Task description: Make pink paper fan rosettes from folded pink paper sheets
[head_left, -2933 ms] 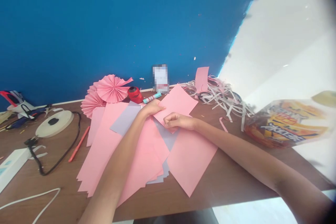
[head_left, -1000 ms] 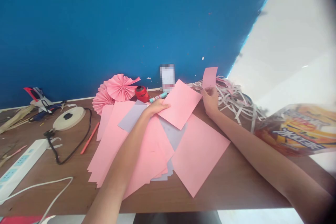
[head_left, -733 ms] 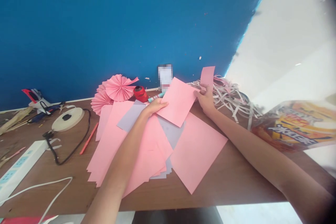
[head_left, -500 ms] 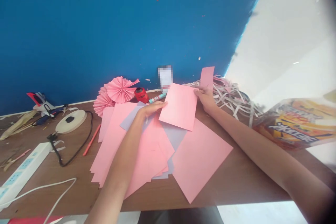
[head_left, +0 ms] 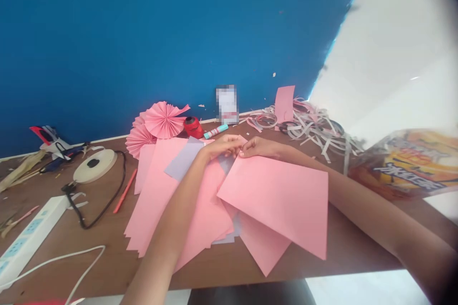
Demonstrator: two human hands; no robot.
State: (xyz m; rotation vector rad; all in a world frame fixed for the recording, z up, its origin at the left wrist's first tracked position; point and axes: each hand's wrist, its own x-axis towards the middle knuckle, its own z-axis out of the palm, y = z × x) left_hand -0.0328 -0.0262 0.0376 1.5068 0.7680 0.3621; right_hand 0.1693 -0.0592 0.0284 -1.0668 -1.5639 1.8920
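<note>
A sheet of pink paper (head_left: 282, 195) is lifted over the table, its corner up at both hands and its broad end tilted down to the right. My right hand (head_left: 259, 147) pinches that corner, thumb on top. Close against it, my left hand (head_left: 223, 146) has its fingers drawn together at the same corner; the fingertips are partly hidden. Below lie a fanned stack of pink sheets (head_left: 157, 190), a grey-purple sheet (head_left: 184, 159) and another pink sheet (head_left: 265, 248), partly covered by the held one.
Pleated pink paper fans (head_left: 164, 121), a red container (head_left: 193, 127) and a glue stick (head_left: 216, 131) stand along the wall. Shredded paper strips (head_left: 315, 126) and a plastic bag (head_left: 411, 167) are at right. A red pen (head_left: 125, 190), cable reel (head_left: 95, 166) and power strip (head_left: 30, 236) lie left.
The held pink paper has swung down and to the right and now shows a larger face. My right hand has moved left, so both hands meet at its corner.
</note>
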